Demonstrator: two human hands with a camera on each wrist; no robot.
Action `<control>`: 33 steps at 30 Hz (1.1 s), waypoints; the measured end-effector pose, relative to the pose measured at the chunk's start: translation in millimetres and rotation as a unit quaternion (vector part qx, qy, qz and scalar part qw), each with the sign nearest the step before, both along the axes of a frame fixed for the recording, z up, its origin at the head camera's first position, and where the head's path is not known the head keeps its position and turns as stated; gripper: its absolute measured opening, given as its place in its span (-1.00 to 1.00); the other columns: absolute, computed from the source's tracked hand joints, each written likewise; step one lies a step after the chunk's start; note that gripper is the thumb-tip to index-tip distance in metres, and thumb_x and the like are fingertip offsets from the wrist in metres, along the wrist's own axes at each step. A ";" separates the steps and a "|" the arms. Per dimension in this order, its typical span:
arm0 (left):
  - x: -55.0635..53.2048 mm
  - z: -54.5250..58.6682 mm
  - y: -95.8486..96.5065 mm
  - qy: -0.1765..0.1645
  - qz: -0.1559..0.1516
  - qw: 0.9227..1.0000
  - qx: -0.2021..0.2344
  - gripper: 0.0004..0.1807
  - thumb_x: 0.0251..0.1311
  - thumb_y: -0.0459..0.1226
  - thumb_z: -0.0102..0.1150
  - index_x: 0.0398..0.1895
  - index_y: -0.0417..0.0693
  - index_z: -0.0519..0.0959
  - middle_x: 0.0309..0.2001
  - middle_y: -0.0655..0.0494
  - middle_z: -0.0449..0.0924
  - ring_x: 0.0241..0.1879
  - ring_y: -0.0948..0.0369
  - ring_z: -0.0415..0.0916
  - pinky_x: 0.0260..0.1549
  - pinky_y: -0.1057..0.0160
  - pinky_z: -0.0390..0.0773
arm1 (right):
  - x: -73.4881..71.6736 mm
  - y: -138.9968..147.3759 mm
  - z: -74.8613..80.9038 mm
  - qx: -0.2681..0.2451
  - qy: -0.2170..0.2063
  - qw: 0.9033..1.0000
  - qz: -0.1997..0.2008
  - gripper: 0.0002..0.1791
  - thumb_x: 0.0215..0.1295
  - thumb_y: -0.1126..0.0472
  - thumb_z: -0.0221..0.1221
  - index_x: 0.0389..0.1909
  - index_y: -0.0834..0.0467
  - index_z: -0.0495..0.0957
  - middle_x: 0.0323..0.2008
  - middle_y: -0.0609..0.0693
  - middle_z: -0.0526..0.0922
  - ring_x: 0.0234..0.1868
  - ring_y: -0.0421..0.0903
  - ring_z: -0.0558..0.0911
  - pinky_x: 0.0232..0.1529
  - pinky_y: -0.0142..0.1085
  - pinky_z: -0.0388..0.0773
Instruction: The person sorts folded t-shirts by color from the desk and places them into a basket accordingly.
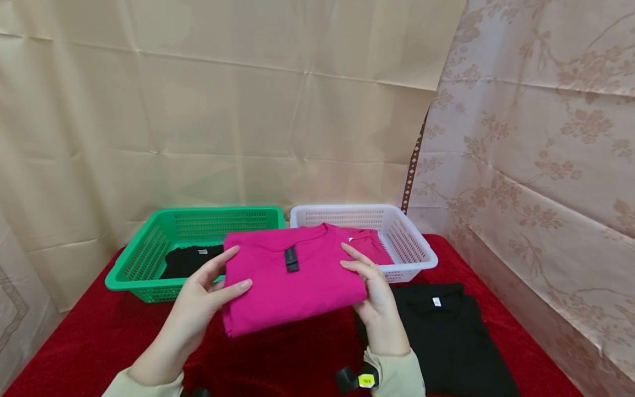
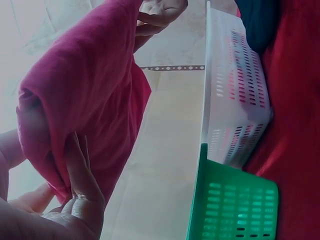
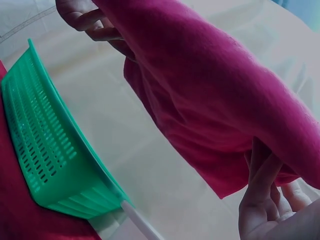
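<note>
A folded magenta shirt (image 1: 297,292) with a dark neck label is held up in front of the baskets by both hands. My left hand (image 1: 203,298) grips its left edge, thumb on top and other fingers partly behind or beneath. At the opposite edge my right hand (image 1: 374,298) grips it, two fingertips on the upper face. In the left wrist view the shirt (image 2: 90,85) shows its rolled fold, with the left fingers (image 2: 82,172) pressed against its underside. From the right wrist view the shirt (image 3: 210,85) hangs well above the table.
A green basket (image 1: 144,284) holding a black garment (image 1: 186,262) stands back left. Beside it, a white basket (image 1: 419,264) contains a pink garment (image 1: 374,248). A folded black shirt (image 1: 446,336) lies at right on the red cloth (image 1: 74,336). Curtains hang behind.
</note>
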State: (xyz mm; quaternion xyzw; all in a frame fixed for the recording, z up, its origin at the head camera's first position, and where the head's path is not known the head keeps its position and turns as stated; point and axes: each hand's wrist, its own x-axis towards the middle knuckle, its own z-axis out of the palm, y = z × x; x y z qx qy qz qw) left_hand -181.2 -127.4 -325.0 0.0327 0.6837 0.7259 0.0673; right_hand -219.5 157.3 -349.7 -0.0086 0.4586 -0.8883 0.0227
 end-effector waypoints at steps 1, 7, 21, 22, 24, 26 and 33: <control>-0.5 -0.1 1.1 0.000 -0.002 1.000 0.001 -0.23 0.27 -0.21 0.29 0.50 0.29 0.20 0.38 0.05 0.25 -0.07 0.28 0.67 -0.11 0.21 0.69 | -0.3 0.8 -0.1 -0.001 -0.001 1.000 -0.002 -0.58 0.33 0.39 -0.03 -0.08 -0.10 0.68 -0.14 -0.08 0.66 -0.20 -0.21 0.64 -0.28 -0.42 0.58; -5.0 -1.3 6.0 0.006 -0.017 1.000 -0.001 -0.19 0.24 -0.22 0.32 0.51 0.28 0.18 0.38 0.02 0.24 -0.04 0.26 0.66 -0.10 0.19 0.69 | -3.1 5.4 -1.5 -0.001 -0.004 1.000 -0.012 -0.58 0.34 0.38 -0.05 -0.09 -0.13 0.68 -0.09 -0.08 0.64 -0.14 -0.21 0.63 -0.18 -0.40 0.58; -23.6 -2.3 22.2 0.038 -0.025 0.999 -0.019 -0.18 0.23 -0.29 0.31 0.52 0.19 0.18 0.35 -0.05 0.31 -0.02 0.26 0.61 -0.14 0.27 0.68 | -6.3 17.8 -4.6 -0.015 0.008 1.000 -0.019 -0.57 0.41 0.36 -0.09 -0.02 -0.13 0.65 0.08 -0.10 0.55 0.05 -0.18 0.56 -0.02 -0.38 0.56; -24.8 -2.9 23.6 0.038 -0.024 0.999 -0.018 -0.19 0.23 -0.29 0.31 0.52 0.19 0.19 0.35 -0.05 0.32 -0.01 0.26 0.61 -0.14 0.27 0.68 | -6.6 18.6 -5.2 -0.016 0.008 1.000 -0.020 -0.56 0.41 0.37 -0.09 -0.03 -0.13 0.66 0.09 -0.10 0.54 0.05 -0.18 0.56 -0.02 -0.38 0.56; -27.1 -4.3 26.3 0.039 -0.023 0.999 -0.017 -0.19 0.23 -0.30 0.31 0.52 0.20 0.20 0.36 -0.03 0.32 0.00 0.24 0.60 -0.14 0.27 0.68 | -7.5 20.1 -6.1 -0.018 0.008 1.000 -0.024 -0.56 0.41 0.37 -0.09 -0.04 -0.14 0.67 0.12 -0.11 0.52 0.06 -0.19 0.55 -0.01 -0.38 0.55; -29.3 -5.5 28.8 0.040 -0.022 0.999 -0.016 -0.20 0.23 -0.31 0.30 0.51 0.20 0.21 0.37 -0.02 0.32 0.02 0.22 0.59 -0.14 0.27 0.68 | -8.3 21.7 -6.7 -0.017 0.009 0.999 -0.025 -0.55 0.41 0.37 -0.09 -0.05 -0.15 0.68 0.16 -0.11 0.48 0.07 -0.19 0.54 0.00 -0.38 0.55; -37.1 -7.0 36.9 0.042 -0.023 0.999 -0.017 -0.25 0.24 -0.32 0.28 0.49 0.14 0.25 0.40 0.01 0.31 0.12 0.14 0.52 -0.13 0.25 0.68 | -12.7 26.9 -7.1 -0.013 0.013 0.999 -0.039 -0.54 0.43 0.37 -0.11 -0.04 -0.14 0.68 0.28 -0.09 0.36 0.14 -0.18 0.51 0.05 -0.37 0.54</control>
